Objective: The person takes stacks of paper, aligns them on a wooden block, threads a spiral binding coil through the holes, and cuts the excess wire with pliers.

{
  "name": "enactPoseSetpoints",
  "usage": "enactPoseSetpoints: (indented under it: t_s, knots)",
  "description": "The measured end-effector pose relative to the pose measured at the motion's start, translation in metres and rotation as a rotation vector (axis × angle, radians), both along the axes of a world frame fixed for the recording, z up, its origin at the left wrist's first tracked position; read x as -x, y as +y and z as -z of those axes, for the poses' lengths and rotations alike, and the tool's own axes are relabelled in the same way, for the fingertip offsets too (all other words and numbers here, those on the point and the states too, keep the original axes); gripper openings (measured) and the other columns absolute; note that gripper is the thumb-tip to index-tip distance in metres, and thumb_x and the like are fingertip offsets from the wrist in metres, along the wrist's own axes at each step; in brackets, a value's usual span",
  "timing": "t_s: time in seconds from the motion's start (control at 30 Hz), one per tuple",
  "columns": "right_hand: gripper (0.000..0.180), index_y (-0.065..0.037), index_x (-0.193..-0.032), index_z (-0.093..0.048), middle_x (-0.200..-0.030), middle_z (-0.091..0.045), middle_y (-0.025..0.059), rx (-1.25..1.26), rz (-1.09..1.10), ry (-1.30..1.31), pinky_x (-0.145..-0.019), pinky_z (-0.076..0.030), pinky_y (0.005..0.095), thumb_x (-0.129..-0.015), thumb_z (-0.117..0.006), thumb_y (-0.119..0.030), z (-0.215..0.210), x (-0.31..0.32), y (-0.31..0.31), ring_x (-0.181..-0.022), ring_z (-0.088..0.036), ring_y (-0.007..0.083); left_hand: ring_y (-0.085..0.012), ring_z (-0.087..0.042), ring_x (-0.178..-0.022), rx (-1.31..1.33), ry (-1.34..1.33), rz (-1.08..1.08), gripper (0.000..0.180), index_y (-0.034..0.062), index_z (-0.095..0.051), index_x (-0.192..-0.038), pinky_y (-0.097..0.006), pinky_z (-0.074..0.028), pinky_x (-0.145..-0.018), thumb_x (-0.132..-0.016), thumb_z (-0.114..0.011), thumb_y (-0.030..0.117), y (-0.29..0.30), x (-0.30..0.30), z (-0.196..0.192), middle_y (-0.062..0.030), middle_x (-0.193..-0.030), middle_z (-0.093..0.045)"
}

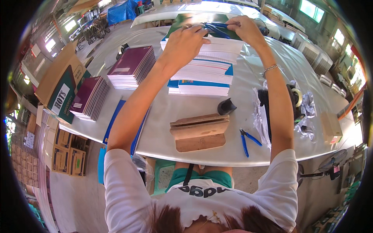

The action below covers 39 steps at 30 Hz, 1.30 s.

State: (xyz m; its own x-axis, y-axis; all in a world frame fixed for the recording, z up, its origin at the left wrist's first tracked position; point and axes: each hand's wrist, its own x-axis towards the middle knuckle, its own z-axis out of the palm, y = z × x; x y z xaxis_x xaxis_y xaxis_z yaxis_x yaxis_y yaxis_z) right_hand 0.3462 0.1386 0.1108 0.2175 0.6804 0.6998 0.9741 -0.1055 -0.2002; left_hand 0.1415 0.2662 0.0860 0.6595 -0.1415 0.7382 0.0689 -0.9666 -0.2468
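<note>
Both my hands reach to the top of a tall stack of punched book blocks (211,58) with white pages and some blue covers. A glossy dark green cover (182,20) lies on top. My left hand (188,40) is closed, its fingers curled over one end of several slender dark blue strips (217,30), perhaps binding coils. The thumb and fingers of my right hand (244,31) pinch the other end. Nearer me on the table lie a grooved wooden block (200,134), a short dark curved piece (226,106) and blue-handled cutting pliers (249,140).
Maroon book stacks (134,66) and an open cardboard box (62,91) stand at left, with a blue spiral notebook (116,118) near the edge. A tape dispenser (297,99) and crumpled plastic (307,130) lie by my right arm. A small carton (331,128) sits far right.
</note>
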Motion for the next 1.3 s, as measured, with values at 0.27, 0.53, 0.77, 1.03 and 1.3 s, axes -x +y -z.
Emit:
enactPoseSetpoints:
  t_s: [0.27,0.53,0.77,1.03,1.3]
  knots:
    - [0.022,-0.003,-0.103,-0.069,-0.083,-0.069,0.0087,-0.433,0.138,0.233,-0.069,-0.048,0.0266,-0.083,-0.063,-0.01,0.006,-0.048,-0.025,-0.076,-0.063,0.0145,-0.0332,-0.063,-0.073,0.056,-0.15,0.105,0.025,0.0074,-0.067,-0.096,-0.042,-0.052,-0.067,-0.091,-0.055,0.028,0.018,-0.008,-0.014,-0.0128,-0.079,-0.066]
    - [0.025,-0.005,-0.097,-0.071,-0.089,-0.071,0.0143,-0.288,0.047,0.279,-0.076,-0.05,0.0332,-0.08,-0.067,-0.023,0.004,-0.045,-0.014,-0.082,-0.067,0.0253,-0.0354,-0.061,-0.092,0.171,-0.768,-0.196,0.037,-0.0026,-0.059,-0.113,-0.04,-0.047,-0.081,-0.097,-0.045,0.029,0.08,0.055,-0.098,-0.0204,-0.094,-0.065]
    - [0.043,-0.005,-0.121,-0.06,-0.111,-0.062,0.0111,-0.395,0.027,0.155,-0.084,-0.046,0.0328,-0.089,-0.062,-0.035,0.0,0.004,-0.026,-0.102,-0.058,0.0183,-0.0292,-0.061,-0.092,0.264,-0.79,0.135,0.037,-0.0027,-0.059,-0.111,-0.034,-0.044,-0.084,-0.096,-0.048,0.029,0.012,0.084,-0.143,-0.0182,-0.097,-0.065]
    - [0.031,-0.007,-0.123,-0.055,-0.11,-0.059,0.0,-0.72,-0.662,0.939,-0.089,-0.041,0.0303,-0.092,-0.059,-0.011,0.042,0.082,-0.091,-0.105,-0.052,0.0128,-0.0179,-0.059,-0.09,0.828,-0.475,0.539,0.032,0.0002,-0.06,-0.112,-0.029,-0.044,-0.083,-0.096,-0.05,0.026,-0.068,0.067,-0.089,-0.0138,-0.095,-0.065]
    - [0.029,-0.006,-0.119,-0.056,-0.114,-0.058,0.0011,-0.659,-0.563,1.241,-0.091,-0.042,0.0311,-0.09,-0.058,-0.003,0.187,0.097,-0.146,-0.106,-0.052,0.0126,-0.0079,-0.048,-0.064,1.08,-0.256,0.476,0.02,0.0004,-0.062,-0.098,-0.023,-0.042,-0.059,-0.096,-0.052,0.017,-0.107,0.077,0.039,-0.0038,-0.07,-0.057]
